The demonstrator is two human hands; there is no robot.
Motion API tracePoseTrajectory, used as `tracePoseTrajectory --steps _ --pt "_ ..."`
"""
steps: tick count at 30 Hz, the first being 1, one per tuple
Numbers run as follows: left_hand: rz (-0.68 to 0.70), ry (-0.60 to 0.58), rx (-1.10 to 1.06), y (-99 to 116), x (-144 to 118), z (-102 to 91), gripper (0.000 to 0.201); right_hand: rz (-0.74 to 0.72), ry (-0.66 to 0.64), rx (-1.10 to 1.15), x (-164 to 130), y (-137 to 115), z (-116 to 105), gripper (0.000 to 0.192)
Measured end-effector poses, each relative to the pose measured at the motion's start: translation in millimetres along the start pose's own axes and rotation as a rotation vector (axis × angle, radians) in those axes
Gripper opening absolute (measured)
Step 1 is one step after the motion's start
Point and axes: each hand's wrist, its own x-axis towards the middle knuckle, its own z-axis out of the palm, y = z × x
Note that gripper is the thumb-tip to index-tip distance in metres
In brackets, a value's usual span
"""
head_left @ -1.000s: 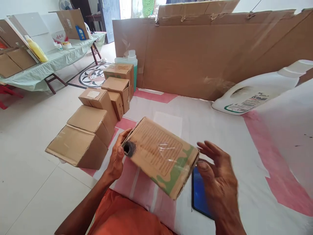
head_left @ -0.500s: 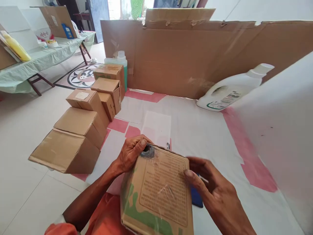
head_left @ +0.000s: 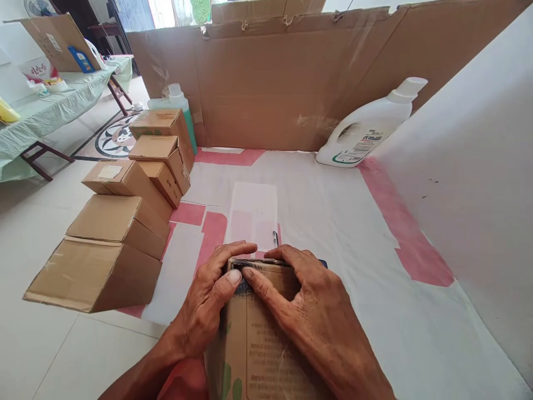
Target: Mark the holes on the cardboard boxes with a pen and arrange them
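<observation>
A brown cardboard box (head_left: 270, 350) with green patches and printed text stands close in front of me. My left hand (head_left: 212, 294) grips its upper left corner, thumb on the near face beside a dark scribbled patch. Across the top edge lies my right hand (head_left: 310, 300), its thumb close to the left thumb and its fingers over the far side. Both hands close on this box. Just beyond it, a pen (head_left: 275, 239) lies by a sheet of white paper (head_left: 254, 205). A bit of something dark blue (head_left: 323, 263) shows behind the right hand.
Several cardboard boxes (head_left: 119, 216) line the left edge of the white-covered table (head_left: 400, 333). A green-liquid jug (head_left: 187, 119) stands behind them. A large cardboard panel (head_left: 266, 83) closes the back, with a white detergent bottle (head_left: 370, 128) leaning at right. Another table (head_left: 79, 105) is farther left.
My right hand has moved left from the box's right edge to its top edge, near my left thumb. The box has turned more upright, and the head view has shifted right.
</observation>
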Motion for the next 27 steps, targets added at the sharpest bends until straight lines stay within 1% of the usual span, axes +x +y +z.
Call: tracePoseTrajectory --steps 3,6,9,13,17,21,23,25,26,27 --pt "-0.010 0.004 0.035 1 -2 2.1 0.045 0.000 -0.019 -0.045 -1 -4 1 0.023" --pt "-0.044 0.012 0.014 3 2 4.6 0.040 0.029 -0.057 -0.106 2 -7 3 0.018" --pt "-0.048 0.029 -0.001 3 5 5.7 0.035 0.042 -0.087 -0.135 5 -9 4 0.016" --pt "-0.051 0.056 -0.013 2 6 3.8 0.031 0.035 -0.108 -0.119 7 -9 3 0.016" --pt "-0.022 0.106 0.058 2 10 2.7 0.027 0.012 -0.112 -0.123 4 -6 5 0.017" --pt "0.001 0.156 0.093 2 13 4.4 0.029 0.001 -0.104 -0.120 1 -7 10 0.019" --pt "-0.010 0.181 0.105 2 12 4.5 0.029 -0.007 -0.102 -0.060 2 -8 7 0.020" --pt "-0.031 0.198 0.105 1 10 2.8 0.029 -0.016 -0.097 0.090 6 -2 -3 0.024" --pt "-0.047 0.202 0.091 -1 8 1.0 0.030 -0.003 -0.071 0.175 8 5 -10 0.027" --pt "-0.065 0.204 0.070 -2 5 -1.2 0.032 0.032 -0.014 0.241 10 16 -18 0.031"
